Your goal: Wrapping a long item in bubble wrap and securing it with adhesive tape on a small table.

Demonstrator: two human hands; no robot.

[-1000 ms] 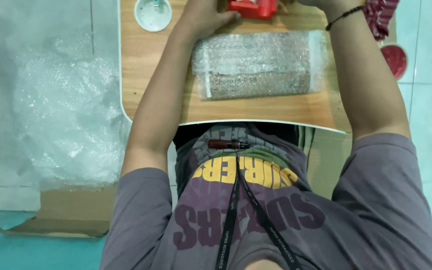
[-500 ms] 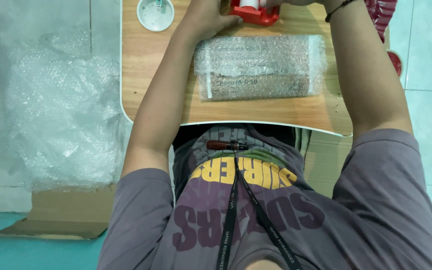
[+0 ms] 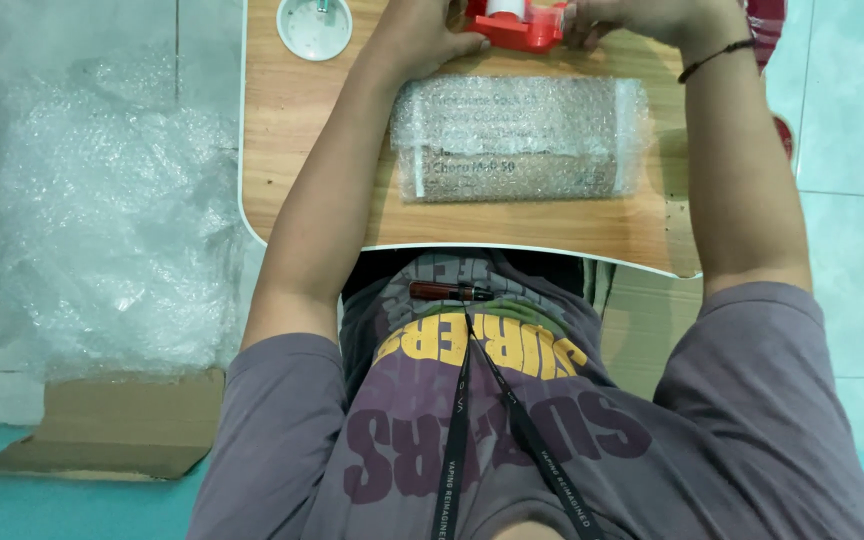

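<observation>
2 hands worked at the far edge of a small wooden table [image 3: 292, 150] set across the person's lap, and everything else sat where it left that edge free. Farthest left, a heap of bubble wrap [image 3: 112, 220] lay on the floor above a flattened cardboard piece [image 3: 112, 430], near enough to draw from, while a round white lid-like object [image 3: 315, 25] sat at the table's far left corner, out of the way. The left hand [image 3: 427, 40] rested against the left end of a red tape dispenser [image 3: 517, 25], fingers curled together on it, seemingly to steady it. Just below the dispenser, a long package wrapped in bubble wrap [image 3: 522, 140] lay flat mid-table, between both forearms. The right hand [image 3: 642, 18] closed on the dispenser's right end, wearing a dark wrist cord [image 3: 717, 58]; its fingertips were partly cut off by the picture's edge.
</observation>
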